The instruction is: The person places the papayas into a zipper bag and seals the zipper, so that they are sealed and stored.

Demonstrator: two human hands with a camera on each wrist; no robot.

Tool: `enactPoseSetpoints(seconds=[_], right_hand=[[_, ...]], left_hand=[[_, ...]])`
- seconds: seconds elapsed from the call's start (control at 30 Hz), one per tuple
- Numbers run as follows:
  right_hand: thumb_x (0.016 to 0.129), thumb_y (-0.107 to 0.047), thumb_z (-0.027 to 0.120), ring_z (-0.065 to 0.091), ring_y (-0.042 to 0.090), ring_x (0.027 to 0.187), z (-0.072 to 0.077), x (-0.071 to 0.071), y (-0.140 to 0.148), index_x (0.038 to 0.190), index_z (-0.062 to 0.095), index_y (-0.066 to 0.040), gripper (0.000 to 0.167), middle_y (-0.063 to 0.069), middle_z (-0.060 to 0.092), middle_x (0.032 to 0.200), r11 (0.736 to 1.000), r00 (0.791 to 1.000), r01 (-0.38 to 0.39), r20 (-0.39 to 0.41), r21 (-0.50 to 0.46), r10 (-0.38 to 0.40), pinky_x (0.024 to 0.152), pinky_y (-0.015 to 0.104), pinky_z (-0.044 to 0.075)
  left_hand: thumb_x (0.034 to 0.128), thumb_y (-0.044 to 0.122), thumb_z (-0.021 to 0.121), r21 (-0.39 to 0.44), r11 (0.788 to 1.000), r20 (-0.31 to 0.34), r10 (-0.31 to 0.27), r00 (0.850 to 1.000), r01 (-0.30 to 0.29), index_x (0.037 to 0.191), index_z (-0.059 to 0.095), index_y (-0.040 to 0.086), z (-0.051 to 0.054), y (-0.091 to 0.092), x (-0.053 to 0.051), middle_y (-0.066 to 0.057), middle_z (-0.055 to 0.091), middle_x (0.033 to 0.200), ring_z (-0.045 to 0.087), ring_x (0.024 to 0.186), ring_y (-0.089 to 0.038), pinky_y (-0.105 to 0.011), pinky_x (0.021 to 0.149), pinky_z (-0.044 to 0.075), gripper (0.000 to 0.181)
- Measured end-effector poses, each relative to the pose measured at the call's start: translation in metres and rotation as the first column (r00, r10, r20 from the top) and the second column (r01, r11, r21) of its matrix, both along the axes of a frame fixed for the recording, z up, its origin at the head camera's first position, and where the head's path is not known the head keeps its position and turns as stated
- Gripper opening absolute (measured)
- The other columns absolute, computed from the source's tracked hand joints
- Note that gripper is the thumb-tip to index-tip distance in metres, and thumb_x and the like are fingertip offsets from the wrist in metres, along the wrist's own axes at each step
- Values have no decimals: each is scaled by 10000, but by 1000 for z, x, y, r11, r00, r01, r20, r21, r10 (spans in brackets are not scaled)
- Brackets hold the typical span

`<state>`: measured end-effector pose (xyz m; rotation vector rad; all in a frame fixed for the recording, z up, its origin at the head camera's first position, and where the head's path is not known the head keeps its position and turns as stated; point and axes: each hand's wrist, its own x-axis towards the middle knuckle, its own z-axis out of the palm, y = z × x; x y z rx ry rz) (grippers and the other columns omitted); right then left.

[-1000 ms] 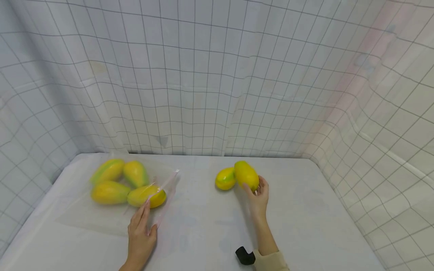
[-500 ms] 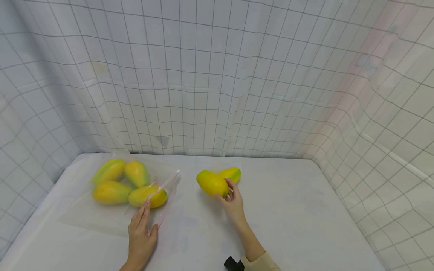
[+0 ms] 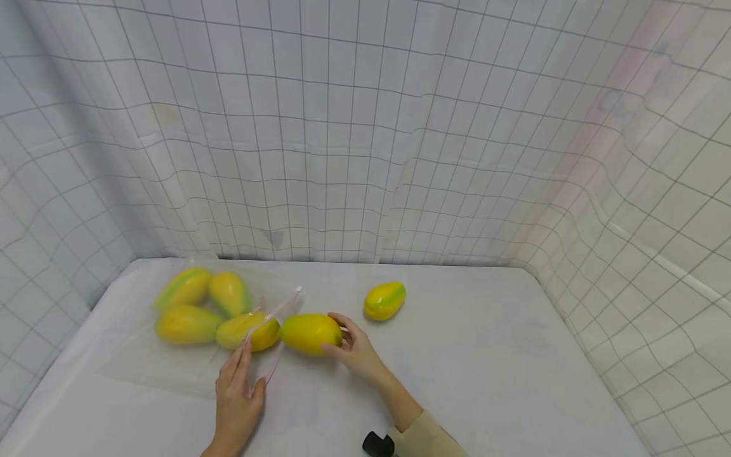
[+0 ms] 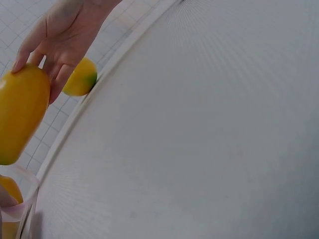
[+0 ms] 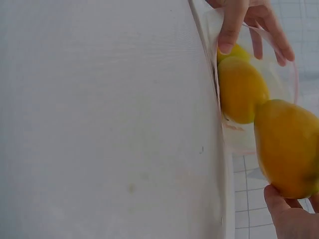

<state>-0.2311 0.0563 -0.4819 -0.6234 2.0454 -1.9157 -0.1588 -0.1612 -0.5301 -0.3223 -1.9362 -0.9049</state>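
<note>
Head: R hand (image 3: 356, 355) grips glossy yellow oblong fruit (image 3: 311, 334) at broader end, thumb opp. fingers; tip at mouth of pink-edged clear plastic bag (image 3: 171, 371). L hand (image 3: 236, 395), fingers approx. straight, on bag edge. Bagged yellow-green oval fruits (image 3: 185, 325) blurred thru film.

L wrist: skin smooth, rounded; prob. stiff, fairly light, slightly slippery. Best hold: round broad end.

R wrist: film thin, limp; L thumb & fingers spread. Fruit/bag contact: can't tell.

Held fruit (image 3: 311, 334) is yellow; lone fruit (image 3: 384, 301), yellow with green streak. Bagged fruits (image 3: 185, 325) shade from yellow to green. Bag (image 3: 165, 369): milky, pink-edged. Backdrop (image 3: 342, 139): white, grey grid. Tabletop (image 3: 491, 355): white. Sleeve (image 3: 427, 439): beige.
</note>
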Motion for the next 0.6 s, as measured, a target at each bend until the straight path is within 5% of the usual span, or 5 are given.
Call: enactPoseSetpoints(seconds=[0.3, 0.6], right_hand=[[859, -176, 616, 429, 204, 1237, -1, -5, -14, 1379, 362, -58, 591, 58, 381, 1384, 994, 994, -107, 20, 23, 106, 963, 266, 388], [866, -61, 585, 467, 172, 1193, -8, -7, -30, 1374, 358, -18, 558, 79, 395, 1395, 975, 977, -213, 11, 68, 213, 944, 229, 392]], left_hand=[[472, -207, 637, 28, 1000, 73, -5, 997, 3, 1312, 444, -54, 2, 0, 2, -194, 463, 1328, 332, 1253, -96, -151, 983, 181, 875], [473, -203, 647, 36, 999, 67, -9, 998, 7, 1295, 461, -62, 6, 1, 3, -174, 476, 1325, 342, 1239, -83, -159, 965, 183, 855]])
